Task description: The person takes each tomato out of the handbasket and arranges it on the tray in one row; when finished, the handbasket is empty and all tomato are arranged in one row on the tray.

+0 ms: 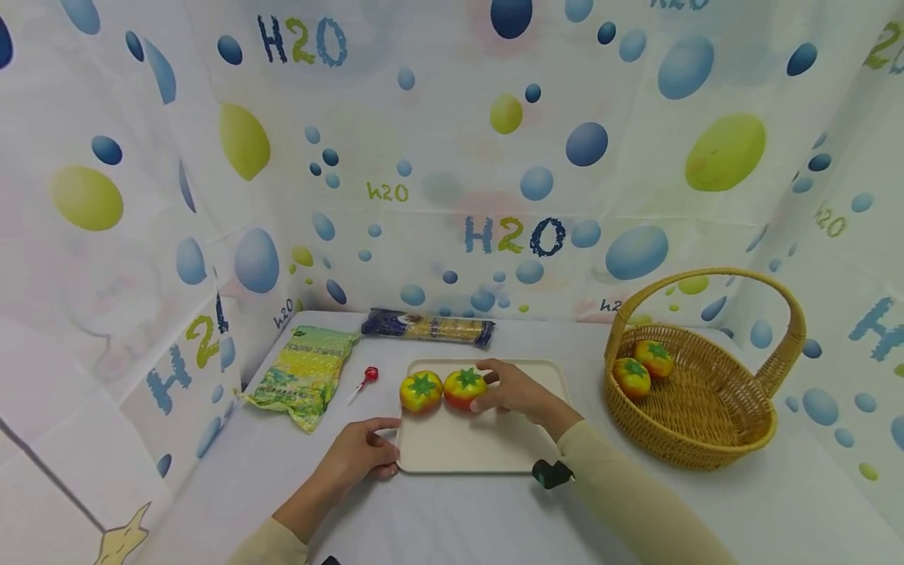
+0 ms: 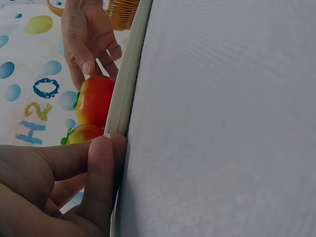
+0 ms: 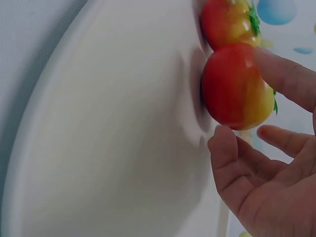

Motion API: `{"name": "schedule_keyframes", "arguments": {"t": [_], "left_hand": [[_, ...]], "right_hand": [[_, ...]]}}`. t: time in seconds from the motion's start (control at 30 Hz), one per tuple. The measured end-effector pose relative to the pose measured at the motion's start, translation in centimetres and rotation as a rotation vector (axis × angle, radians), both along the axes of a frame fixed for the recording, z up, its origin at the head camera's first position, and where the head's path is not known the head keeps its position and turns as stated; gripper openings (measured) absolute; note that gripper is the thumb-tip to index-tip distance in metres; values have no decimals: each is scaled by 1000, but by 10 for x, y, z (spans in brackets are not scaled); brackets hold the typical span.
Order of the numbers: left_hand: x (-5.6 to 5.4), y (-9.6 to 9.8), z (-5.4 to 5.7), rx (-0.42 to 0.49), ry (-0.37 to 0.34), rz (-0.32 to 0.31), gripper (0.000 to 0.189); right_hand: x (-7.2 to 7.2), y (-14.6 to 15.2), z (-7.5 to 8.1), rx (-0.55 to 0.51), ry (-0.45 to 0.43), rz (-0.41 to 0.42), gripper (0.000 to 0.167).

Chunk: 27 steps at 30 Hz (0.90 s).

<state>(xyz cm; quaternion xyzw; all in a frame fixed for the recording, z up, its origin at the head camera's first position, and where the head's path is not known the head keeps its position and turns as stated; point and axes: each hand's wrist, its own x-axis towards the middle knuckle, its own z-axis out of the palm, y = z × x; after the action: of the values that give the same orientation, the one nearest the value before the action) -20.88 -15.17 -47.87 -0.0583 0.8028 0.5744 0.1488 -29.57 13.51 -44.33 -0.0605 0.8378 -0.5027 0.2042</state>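
On the cream tray point(image 1: 459, 447), two red-and-yellow tomatoes with green tops sit side by side near the far left corner. My right hand point(image 1: 519, 391) is at the right-hand tomato point(image 1: 462, 392), its fingers loosely bent and spread. In the right wrist view the thumb overlaps that tomato's point(image 3: 234, 89) side, and the other fingertips lie just beside it. The left tomato point(image 1: 421, 395) is against its neighbour. My left hand point(image 1: 356, 453) pinches the tray's left edge near the front corner, thumb and fingers at the rim point(image 2: 129, 74) in the left wrist view.
A wicker basket point(image 1: 706, 451) with a tall handle stands at the right, holding two more tomatoes point(image 1: 643, 367). Behind the tray lies a long pasta packet point(image 1: 427, 328). A red lollipop point(image 1: 370, 374) and a yellow-green bag point(image 1: 304, 373) are to the left. Printed sheets wall the table.
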Motion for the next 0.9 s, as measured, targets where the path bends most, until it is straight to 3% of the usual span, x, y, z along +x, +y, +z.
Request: {"name": "schedule_keyframes", "arguments": {"t": [0.3,0.5,0.63,0.9], "left_hand": [[0,0,-1,3,19,2,56],[-1,1,2,4,20,-2,56],[0,0,3,0,27,-8,55],[0,0,0,19,21,-7,56]], "right_hand": [[2,8,2,25,0,-1,82],[6,32,11,-10,15,9,82],[10,54,24,-39,31,39,82],[33,102,60,-24,130,44,79]]}}
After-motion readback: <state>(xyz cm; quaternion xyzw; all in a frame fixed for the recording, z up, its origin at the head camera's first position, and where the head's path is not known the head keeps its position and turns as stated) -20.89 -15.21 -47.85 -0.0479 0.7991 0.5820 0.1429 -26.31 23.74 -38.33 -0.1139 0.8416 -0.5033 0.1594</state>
